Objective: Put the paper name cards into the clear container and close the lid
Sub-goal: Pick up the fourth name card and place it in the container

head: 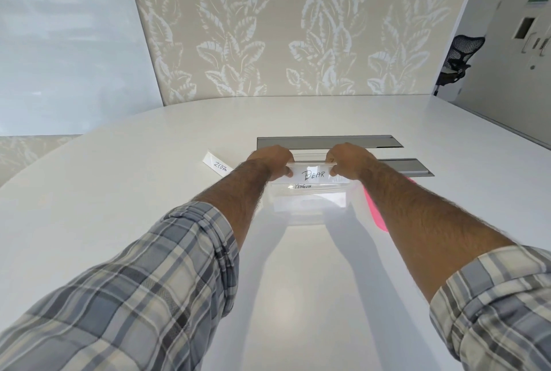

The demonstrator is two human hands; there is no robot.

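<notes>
Head view: we log both hands pinching one card. Our left hand (pixel 269 158) holds the left end of the BEAR card (pixel 311 174) and our right hand (pixel 350 158) holds the right end, fingers curled over its top edge. Directly below the grip sits the container (pixel 307 209), open, with the PENGUIN card (pixel 302 186) inside. Left of the grip, the ZEBRA card (pixel 217 164) lies on the table (pixel 119 176). Right of the grip, the pink lid (pixel 374 209) lies partly hidden under our right forearm.
</notes>
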